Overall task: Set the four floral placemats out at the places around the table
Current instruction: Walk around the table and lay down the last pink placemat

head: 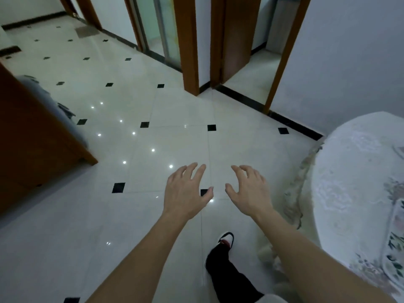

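Observation:
My left hand [185, 191] and my right hand [249, 191] reach forward over the tiled floor, fingers spread, both holding nothing. At the right edge stands the round table [341, 171] under a pale lace cloth with a floral border. A floral placemat [396, 243] lies on it at the far right, cut off by the frame. A second placemat edge [399, 150] shows higher up on the table. My hands are left of the table and apart from it.
A brown wooden cabinet [32, 138] with grey cloth on it stands at the left. Wooden door frames [188, 51] and an open doorway [251, 57] lie ahead. The white tiled floor [131, 106] spreads out in front. My foot in a dark trouser leg [220, 254] steps forward.

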Demonstrator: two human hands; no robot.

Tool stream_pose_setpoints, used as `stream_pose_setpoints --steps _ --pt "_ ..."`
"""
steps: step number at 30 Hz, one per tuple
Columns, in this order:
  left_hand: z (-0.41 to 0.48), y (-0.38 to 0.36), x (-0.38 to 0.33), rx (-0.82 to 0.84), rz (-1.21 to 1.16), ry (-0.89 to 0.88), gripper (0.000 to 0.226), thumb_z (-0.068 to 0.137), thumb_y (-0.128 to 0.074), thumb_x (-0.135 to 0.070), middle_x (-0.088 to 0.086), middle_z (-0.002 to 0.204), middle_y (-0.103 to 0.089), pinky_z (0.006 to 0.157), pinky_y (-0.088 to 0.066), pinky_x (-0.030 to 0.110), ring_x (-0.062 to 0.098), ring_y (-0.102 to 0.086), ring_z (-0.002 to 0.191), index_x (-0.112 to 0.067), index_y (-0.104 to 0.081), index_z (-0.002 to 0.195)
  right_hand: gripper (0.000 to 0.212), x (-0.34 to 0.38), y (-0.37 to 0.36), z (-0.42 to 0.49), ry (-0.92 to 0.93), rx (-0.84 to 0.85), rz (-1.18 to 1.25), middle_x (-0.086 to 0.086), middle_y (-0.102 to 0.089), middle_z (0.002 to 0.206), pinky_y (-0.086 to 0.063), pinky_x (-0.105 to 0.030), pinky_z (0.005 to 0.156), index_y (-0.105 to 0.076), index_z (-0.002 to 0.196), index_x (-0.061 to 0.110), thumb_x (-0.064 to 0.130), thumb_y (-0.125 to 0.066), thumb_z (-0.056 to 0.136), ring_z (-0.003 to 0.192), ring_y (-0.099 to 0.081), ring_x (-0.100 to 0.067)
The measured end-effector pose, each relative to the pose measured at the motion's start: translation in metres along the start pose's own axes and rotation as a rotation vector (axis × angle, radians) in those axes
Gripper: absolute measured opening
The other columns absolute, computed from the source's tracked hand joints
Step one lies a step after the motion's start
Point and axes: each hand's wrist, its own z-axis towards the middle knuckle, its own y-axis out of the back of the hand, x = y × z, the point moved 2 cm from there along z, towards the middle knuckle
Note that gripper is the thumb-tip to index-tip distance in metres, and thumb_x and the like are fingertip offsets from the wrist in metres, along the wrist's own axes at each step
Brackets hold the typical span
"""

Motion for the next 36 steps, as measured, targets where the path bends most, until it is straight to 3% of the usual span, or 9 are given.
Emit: stream_pose_setpoints --steps 12,26,31,36 --pt "0.282 -0.036 -0.065 0.041 0.013 -0.248 0.069 0.086 -0.04 -0.062 0.004 0.144 -0.056 0.1 -0.048 0.045 0.028 -0.054 0.128 -0.025 -0.05 0.143 0.061 -0.116 0.037 0.219 -0.253 -0.146 0.066 -0.008 -0.052 0.14 -0.039 -0.045 0.107 -0.047 0.143 0.02 0.05 -0.048 0.089 0.128 -0.048 -0.027" --pt "0.51 -0.12 -0.216 0.161 -0.084 -0.67 0.067 0.085 -0.045 -0.06 0.005 0.138 -0.061 0.094 -0.051 0.046 0.029 -0.058 0.122 -0.023 -0.054 0.14 0.061 -0.287 0.071 0.316 -0.732 -0.258 0.071 -0.006 -0.055 0.133 -0.042 -0.046 0.1 -0.05 0.137 0.02 0.051 -0.046 0.085 0.119 -0.052 -0.03" --pt "0.601 -0.155 -0.292 0.249 -0.128 -0.88 0.067 0.084 -0.046 -0.06 0.004 0.14 -0.06 0.097 -0.05 0.047 0.029 -0.057 0.124 -0.024 -0.054 0.14 0.059 -0.35 0.092 0.356 -0.957 -0.318 0.052 -0.009 -0.056 0.133 -0.042 -0.046 0.1 -0.052 0.137 0.019 0.048 -0.051 0.086 0.121 -0.052 -0.031" --pt "0.673 -0.176 -0.359 0.292 -0.114 -1.124 0.065 0.084 -0.051 -0.059 0.002 0.142 -0.058 0.098 -0.049 0.047 0.028 -0.056 0.126 -0.026 -0.053 0.14 0.064 -0.395 0.121 0.37 -1.182 -0.386 0.007 -0.007 -0.054 0.138 -0.04 -0.046 0.102 -0.052 0.138 0.021 0.053 -0.043 0.084 0.125 -0.049 -0.03"
